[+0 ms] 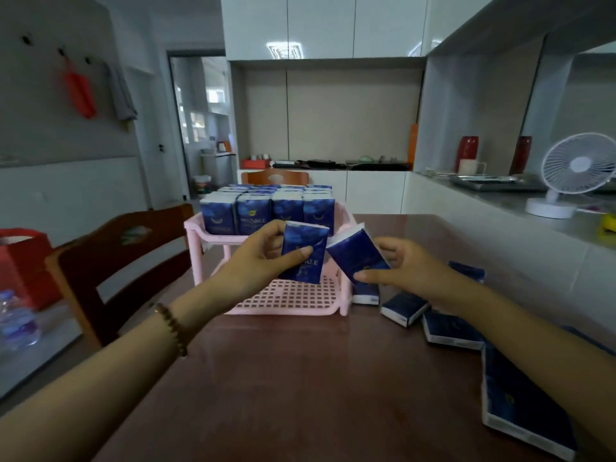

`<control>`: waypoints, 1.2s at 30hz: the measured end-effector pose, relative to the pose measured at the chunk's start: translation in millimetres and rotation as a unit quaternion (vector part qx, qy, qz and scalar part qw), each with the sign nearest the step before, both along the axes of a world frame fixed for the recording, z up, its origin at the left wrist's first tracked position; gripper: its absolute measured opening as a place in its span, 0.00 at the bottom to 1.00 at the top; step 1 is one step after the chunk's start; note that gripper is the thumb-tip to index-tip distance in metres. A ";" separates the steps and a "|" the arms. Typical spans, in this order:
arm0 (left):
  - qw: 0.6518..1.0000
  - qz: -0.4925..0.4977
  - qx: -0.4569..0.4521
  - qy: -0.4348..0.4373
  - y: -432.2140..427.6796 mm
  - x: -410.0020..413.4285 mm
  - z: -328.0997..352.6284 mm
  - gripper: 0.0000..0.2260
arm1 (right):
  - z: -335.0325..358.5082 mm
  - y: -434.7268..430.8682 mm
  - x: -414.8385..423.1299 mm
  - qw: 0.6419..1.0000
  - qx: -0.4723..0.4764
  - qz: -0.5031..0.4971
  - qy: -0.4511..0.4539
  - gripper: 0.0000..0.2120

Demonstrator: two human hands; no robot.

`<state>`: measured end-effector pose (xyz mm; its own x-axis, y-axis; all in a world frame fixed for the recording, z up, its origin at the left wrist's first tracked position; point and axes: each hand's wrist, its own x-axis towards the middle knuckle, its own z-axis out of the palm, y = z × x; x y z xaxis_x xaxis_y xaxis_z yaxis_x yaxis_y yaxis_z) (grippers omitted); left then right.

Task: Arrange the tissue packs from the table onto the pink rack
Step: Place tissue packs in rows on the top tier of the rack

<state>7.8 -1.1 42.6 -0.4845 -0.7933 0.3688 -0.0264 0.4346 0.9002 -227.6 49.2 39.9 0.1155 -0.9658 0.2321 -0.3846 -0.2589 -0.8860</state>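
Note:
A pink two-tier rack [293, 300] stands on the brown table [300, 378]. Its upper tier is packed with several upright dark blue tissue packs [253, 215]; the perforated lower tier holds none that I can see. My left hand [260, 258] grips one blue pack [305, 251] upright above the lower tier. My right hand [396, 265] holds a second pack [356, 253], tilted, just right of the first. More packs [450, 330] lie loose on the table to the right of the rack, one large one [523, 405] near the front right.
A wooden chair [120, 261] stands left of the table, with a red bag [23, 261] and a water bottle [18, 321] beyond it. A white fan [573, 175] sits on the counter at right. A second chair back [275, 177] shows behind the rack.

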 end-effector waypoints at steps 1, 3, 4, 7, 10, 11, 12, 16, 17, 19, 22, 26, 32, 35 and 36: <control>1.000 0.006 -0.008 -0.002 -1.2 7.6 6.3 0.15 | 6.0 -2.2 4.3 1.000 -0.019 -0.006 0.000 0.18; 0.999 0.023 -0.028 -0.016 -5.1 20.1 20.0 0.17 | 17.6 -8.3 11.2 0.997 -0.066 -0.033 0.002 0.15; 0.999 0.029 -0.036 -0.022 -7.2 25.0 27.6 0.17 | 23.9 -12.5 13.9 0.995 -0.090 -0.051 0.006 0.15; 0.996 0.026 -0.067 -0.047 -14.4 32.5 51.6 0.17 | 42.6 -24.2 18.1 0.987 -0.130 -0.094 0.014 0.17; 0.991 0.017 -0.102 -0.082 -24.9 32.2 72.5 0.18 | 56.7 -36.4 15.6 0.981 -0.154 -0.113 0.034 0.15; 0.990 0.020 -0.109 -0.088 -29.1 30.4 78.0 0.18 | 60.3 -40.7 13.8 0.979 -0.159 -0.120 0.042 0.15; 0.989 0.025 -0.115 -0.093 -33.8 28.0 82.7 0.17 | 63.5 -44.8 11.3 0.977 -0.166 -0.125 0.050 0.14; 0.976 0.050 -0.161 -0.137 -53.7 17.4 94.2 0.13 | 74.3 -55.3 4.5 0.973 -0.181 -0.122 0.077 0.14; 0.972 0.050 -0.169 -0.156 -56.5 15.4 95.3 0.15 | 75.6 -57.1 4.3 0.971 -0.187 -0.124 0.088 0.14; 0.962 0.051 -0.188 -0.191 -65.2 12.9 94.7 0.20 | 76.1 -61.3 4.7 0.965 -0.200 -0.129 0.113 0.13; 0.950 0.071 -0.212 -0.220 -77.3 9.4 92.3 0.15 | 75.8 -67.6 7.7 0.960 -0.210 -0.128 0.130 0.12; 0.927 0.093 -0.256 -0.257 -84.1 8.8 88.1 0.12 | 76.1 -74.4 12.6 0.958 -0.216 -0.126 0.142 0.11; 0.920 0.099 -0.257 -0.280 -92.3 15.4 81.3 0.13 | 72.5 -86.7 22.7 0.950 -0.215 -0.128 0.187 0.10; 0.910 0.107 -0.276 -0.291 -94.7 18.6 76.2 0.12 | 66.2 -91.3 28.1 0.946 -0.217 -0.128 0.204 0.11; 0.903 0.112 -0.291 -0.296 -95.0 19.5 73.7 0.12 | 64.0 -92.1 29.5 0.945 -0.217 -0.128 0.207 0.11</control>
<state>27.3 -96.2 116.3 -0.5848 -0.6508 0.4841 -0.5742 0.7537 0.3197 -198.2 -42.8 103.9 0.0592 -0.7983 0.5994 -0.7742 -0.4157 -0.4773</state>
